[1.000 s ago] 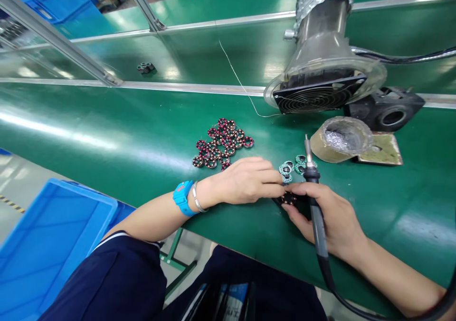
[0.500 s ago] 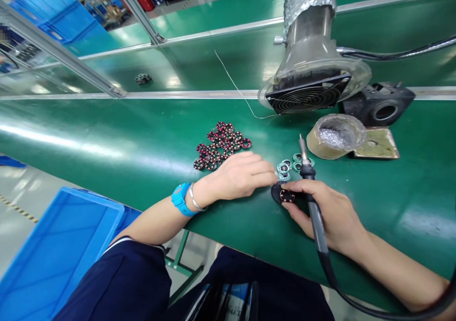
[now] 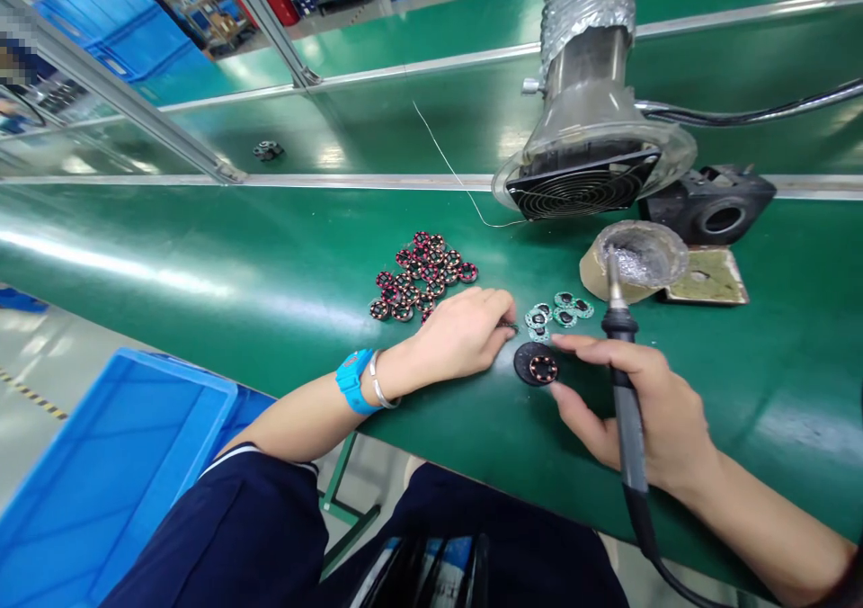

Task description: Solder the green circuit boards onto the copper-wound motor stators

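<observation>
My right hand (image 3: 647, 401) holds a soldering iron (image 3: 628, 401), tip pointing away from me. Its thumb and index finger are spread beside a copper-wound motor coil (image 3: 543, 369), which sits on a round black base (image 3: 523, 362). With fingers pinched, my left hand (image 3: 465, 334) is just left of that base. A thin dark-green edge, apparently a small circuit board (image 3: 511, 326), shows at its fingertips; the rest is hidden. Several round green circuit boards (image 3: 564, 317) lie behind the base. Beyond my left hand is a cluster of red and copper coils (image 3: 428, 272).
A fume hood (image 3: 586, 176) with a foil duct hangs over the bench. Under it are a tub of silvery material (image 3: 590, 271), a yellowish sponge tray (image 3: 715, 280) and a black iron stand (image 3: 725, 212). Thin wire (image 3: 465, 190) arches nearby. A blue crate (image 3: 135, 464) is at lower left.
My right thumb and index finger have come off the coil and spread apart, and the hand with the iron has shifted right. My left hand has drawn slightly left, away from the base.
</observation>
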Action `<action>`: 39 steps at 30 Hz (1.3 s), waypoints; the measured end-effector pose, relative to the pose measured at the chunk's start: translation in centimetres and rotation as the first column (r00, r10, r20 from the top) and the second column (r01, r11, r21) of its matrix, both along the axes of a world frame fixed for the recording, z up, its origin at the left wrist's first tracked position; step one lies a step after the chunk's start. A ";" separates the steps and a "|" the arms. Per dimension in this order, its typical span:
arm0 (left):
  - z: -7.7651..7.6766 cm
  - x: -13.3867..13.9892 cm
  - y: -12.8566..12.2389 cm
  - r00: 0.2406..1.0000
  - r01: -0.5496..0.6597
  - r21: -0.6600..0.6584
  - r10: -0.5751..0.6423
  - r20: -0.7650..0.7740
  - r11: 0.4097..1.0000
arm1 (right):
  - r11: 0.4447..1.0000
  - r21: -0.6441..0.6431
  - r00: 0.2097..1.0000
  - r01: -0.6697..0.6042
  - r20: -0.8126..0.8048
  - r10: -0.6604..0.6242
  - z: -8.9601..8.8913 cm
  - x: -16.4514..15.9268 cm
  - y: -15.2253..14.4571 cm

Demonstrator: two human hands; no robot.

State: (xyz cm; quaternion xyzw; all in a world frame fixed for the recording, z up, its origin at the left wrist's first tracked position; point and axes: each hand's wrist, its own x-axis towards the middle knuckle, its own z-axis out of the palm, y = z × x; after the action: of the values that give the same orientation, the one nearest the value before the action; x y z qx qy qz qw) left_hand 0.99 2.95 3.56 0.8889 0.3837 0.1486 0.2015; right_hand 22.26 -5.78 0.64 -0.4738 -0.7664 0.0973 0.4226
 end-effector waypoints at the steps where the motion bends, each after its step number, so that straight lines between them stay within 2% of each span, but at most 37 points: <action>1: 0.3 0.1 -0.3 0.994 -0.040 -0.077 0.047 0.101 0.996 | 1.000 0.014 1.000 0.027 -0.014 -0.026 0.3 -0.1 0.0; 3: 1.0 0.5 -1.0 0.944 -0.065 -0.279 0.149 0.293 0.958 | 0.998 0.057 0.999 0.020 -0.042 -0.018 0.9 -0.4 0.0; 5: 1.5 1.1 -1.9 0.886 -0.016 -0.451 0.222 0.407 0.892 | 0.993 0.115 0.998 -0.040 -0.037 0.045 1.4 -0.8 0.1; 7: 1.6 1.7 -2.6 0.844 0.046 -0.558 0.266 0.465 0.828 | 0.985 0.160 0.998 -0.058 -0.008 0.060 1.7 -1.0 0.1; 10: 1.4 2.1 -3.1 0.806 0.121 -0.638 0.300 0.510 0.761 | 0.984 0.176 1.000 -0.014 0.014 0.012 1.7 -0.9 0.0; 12: 1.2 1.8 -3.0 0.810 0.150 -0.635 0.274 0.519 0.758 | 0.985 0.173 1.000 0.004 0.028 -0.009 1.6 -0.5 0.0; 13: 1.1 1.6 -2.8 0.822 0.153 -0.608 0.241 0.516 0.779 | 0.986 0.167 0.999 0.007 0.034 -0.013 1.7 -0.3 0.1; 15: 0.9 1.0 -2.3 0.863 0.161 -0.488 0.117 0.491 0.858 | 0.991 0.126 0.999 0.044 0.027 -0.047 1.8 0.4 0.4; 17: 0.4 0.5 -1.8 0.908 0.208 -0.318 -0.061 0.415 0.925 | 0.992 0.057 0.993 0.115 0.002 -0.115 2.0 1.1 0.8; 19: -0.4 0.3 -1.4 0.926 0.270 -0.194 -0.199 0.322 0.943 | 0.986 -0.024 0.986 0.164 0.015 -0.164 2.0 1.6 1.1; 20: -0.8 0.4 -1.3 0.927 0.288 -0.167 -0.231 0.296 0.943 | 0.985 -0.057 0.986 0.162 0.032 -0.161 2.0 1.8 1.2; 22: -1.6 0.7 -1.3 0.931 0.277 -0.153 -0.226 0.286 0.949 | 0.986 -0.101 0.990 0.136 0.049 -0.132 1.7 1.9 1.2; 24: -2.2 1.1 -1.5 0.940 0.220 -0.150 -0.169 0.295 0.964 | 0.990 -0.110 0.995 0.091 0.035 -0.088 1.4 1.9 1.0; 29: -2.9 1.4 -2.2 0.955 0.096 -0.090 -0.066 0.290 0.991 | 0.999 -0.038 0.999 -0.038 0.037 0.039 0.8 1.0 0.8; 32: -3.0 0.9 -2.3 0.946 0.124 -0.084 -0.092 0.311 0.989 | 0.994 -0.040 0.994 -0.102 0.047 0.103 0.7 0.4 1.1; 39: -2.1 -0.8 -1.3 0.938 0.181 -0.267 -0.084 0.338 0.947 | 0.982 -0.130 0.985 -0.139 0.080 0.150 0.9 0.0 1.4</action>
State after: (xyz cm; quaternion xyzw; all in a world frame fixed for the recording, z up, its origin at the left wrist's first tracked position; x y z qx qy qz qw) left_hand 0.17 1.64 1.47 0.8367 0.3022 0.2188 0.4008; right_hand 22.28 -4.34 1.55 -0.4461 -0.8094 0.1541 0.3495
